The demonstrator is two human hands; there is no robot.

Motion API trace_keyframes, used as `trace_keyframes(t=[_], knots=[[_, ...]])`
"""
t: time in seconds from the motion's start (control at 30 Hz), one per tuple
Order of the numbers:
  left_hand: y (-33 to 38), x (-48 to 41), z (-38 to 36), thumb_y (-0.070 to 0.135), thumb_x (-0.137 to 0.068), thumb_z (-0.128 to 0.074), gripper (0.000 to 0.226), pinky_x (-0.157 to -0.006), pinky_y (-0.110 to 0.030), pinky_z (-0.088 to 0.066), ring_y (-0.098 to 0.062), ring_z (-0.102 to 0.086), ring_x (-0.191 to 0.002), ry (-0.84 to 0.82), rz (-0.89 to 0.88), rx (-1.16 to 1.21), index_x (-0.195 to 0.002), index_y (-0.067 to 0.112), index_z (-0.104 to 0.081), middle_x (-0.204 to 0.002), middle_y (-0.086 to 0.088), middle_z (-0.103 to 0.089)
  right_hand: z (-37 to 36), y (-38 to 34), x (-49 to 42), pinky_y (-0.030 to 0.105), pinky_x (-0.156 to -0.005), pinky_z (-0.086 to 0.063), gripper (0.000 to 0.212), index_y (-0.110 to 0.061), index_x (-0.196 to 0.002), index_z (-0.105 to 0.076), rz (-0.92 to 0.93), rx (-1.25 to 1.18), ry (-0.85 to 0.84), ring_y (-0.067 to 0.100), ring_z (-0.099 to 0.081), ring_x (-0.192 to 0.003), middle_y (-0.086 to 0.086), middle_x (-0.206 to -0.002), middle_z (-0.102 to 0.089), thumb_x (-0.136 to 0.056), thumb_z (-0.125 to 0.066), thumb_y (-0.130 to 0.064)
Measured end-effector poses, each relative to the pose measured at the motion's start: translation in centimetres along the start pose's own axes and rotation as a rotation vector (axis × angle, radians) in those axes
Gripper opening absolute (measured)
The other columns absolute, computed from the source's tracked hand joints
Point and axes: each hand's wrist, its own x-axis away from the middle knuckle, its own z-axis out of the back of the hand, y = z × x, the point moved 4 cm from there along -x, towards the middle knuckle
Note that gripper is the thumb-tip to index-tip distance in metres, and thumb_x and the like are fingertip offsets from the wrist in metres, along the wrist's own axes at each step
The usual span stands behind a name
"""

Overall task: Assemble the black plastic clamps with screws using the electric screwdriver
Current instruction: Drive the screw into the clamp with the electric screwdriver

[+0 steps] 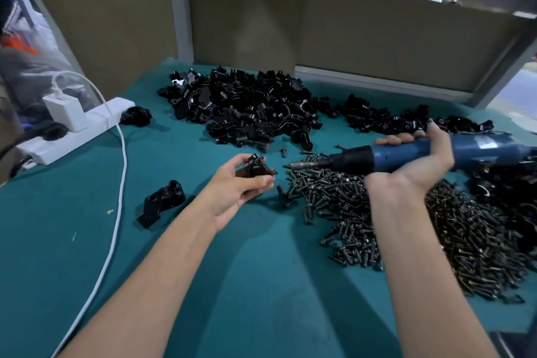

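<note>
Left hand (pixel 242 183): fingers curled around a black clamp (pixel 257 166), centre of the table (pixel 261 285).
Right hand (pixel 418 160): wrapped around the electric screwdriver (pixel 386 155).
Screwdriver axis: near horizontal, bit pointing to 9 o'clock, toward the clamp.
Screws (pixel 406 212): heaped at 4 o'clock.

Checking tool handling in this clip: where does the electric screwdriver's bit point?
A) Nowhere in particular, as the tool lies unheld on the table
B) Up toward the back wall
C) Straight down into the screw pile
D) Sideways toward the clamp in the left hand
D: the right hand grips the electric screwdriver roughly level. Its bit tip is close to, but apart from, the black clamp pinched in the left hand.
</note>
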Motion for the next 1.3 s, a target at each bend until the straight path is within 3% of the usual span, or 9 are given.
trace_keyframes(t=[0.03, 0.13, 0.3, 0.5, 1.0, 1.13, 1.3], knots=[[0.1, 0.0, 0.0, -0.013, -0.069, -0.071, 0.046, -0.086, -0.033, -0.059, -0.027, -0.073, -0.089, -0.013, -0.003, -0.038, -0.11, 0.005, -0.06, -0.1, -0.017, -0.071, -1.7, 1.5, 1.3, 0.019, -0.047, -0.04, 0.022, -0.017, -0.071, -0.048, -0.14, 0.089, -0.054, 0.012, -0.043, -0.043, -0.005, -0.055, -0.048, -0.086, -0.064, -0.021], [0.2, 0.1, -0.2, -0.013, -0.07, -0.072, 0.042, -0.079, -0.027, -0.06, -0.029, -0.073, -0.09, -0.068, 0.018, -0.161, -0.106, 0.008, -0.063, -0.097, -0.014, -0.073, -1.0, 3.3, 1.5, 0.02, -0.048, -0.039, 0.022, -0.017, -0.071, -0.047, -0.184, 0.087, -0.018, 0.012, -0.042, -0.043, -0.005, -0.054, -0.046, -0.086, -0.061, -0.022], [0.2, 0.7, -0.2, -0.016, -0.077, -0.07, 0.045, -0.079, -0.029, -0.061, -0.031, -0.072, -0.096, -0.157, 0.11, -0.297, -0.114, 0.008, -0.065, -0.101, -0.017, -0.07, 0.7, 3.0, 0.9, 0.021, -0.049, -0.039, 0.022, -0.016, -0.069, -0.047, -0.13, 0.059, 0.029, 0.012, -0.041, -0.044, -0.005, -0.054, -0.045, -0.086, -0.06, -0.022], [-0.1, 1.2, -1.2, -0.014, -0.078, -0.071, 0.043, -0.08, -0.032, -0.061, -0.031, -0.072, -0.091, -0.24, 0.084, -0.4, -0.105, 0.019, -0.069, -0.103, -0.017, -0.068, 1.0, 2.9, 0.8, 0.021, -0.047, -0.039, 0.022, -0.016, -0.069, -0.047, -0.149, 0.047, 0.063, 0.012, -0.041, -0.043, -0.005, -0.054, -0.045, -0.085, -0.061, -0.02], [-0.2, 1.6, -1.3, -0.013, -0.08, -0.069, 0.039, -0.08, -0.03, -0.06, -0.028, -0.072, -0.088, -0.288, 0.09, -0.397, -0.114, 0.005, -0.062, -0.113, -0.02, -0.061, 0.9, 3.3, 0.9, 0.022, -0.046, -0.038, 0.019, -0.016, -0.07, -0.049, -0.164, 0.053, -0.046, 0.013, -0.04, -0.042, -0.005, -0.053, -0.045, -0.084, -0.06, -0.022], [-0.2, 1.9, -1.3, -0.011, -0.081, -0.07, 0.038, -0.074, -0.023, -0.058, -0.019, -0.072, -0.085, -0.299, 0.055, -0.503, -0.114, 0.007, -0.063, -0.105, -0.014, -0.066, 0.7, 3.3, 0.8, 0.022, -0.046, -0.039, 0.018, -0.016, -0.071, -0.05, -0.163, 0.071, -0.088, 0.013, -0.041, -0.042, -0.004, -0.053, -0.045, -0.085, -0.059, -0.023], [-0.3, 2.0, -1.3, -0.005, -0.081, -0.075, 0.037, -0.081, -0.028, -0.059, -0.018, -0.07, -0.091, -0.311, 0.024, -0.615, -0.112, 0.012, -0.065, -0.106, -0.012, -0.07, 0.9, 3.1, 0.8, 0.022, -0.046, -0.038, 0.018, -0.016, -0.071, -0.05, -0.16, 0.082, -0.101, 0.013, -0.041, -0.042, -0.005, -0.053, -0.045, -0.085, -0.058, -0.023]])
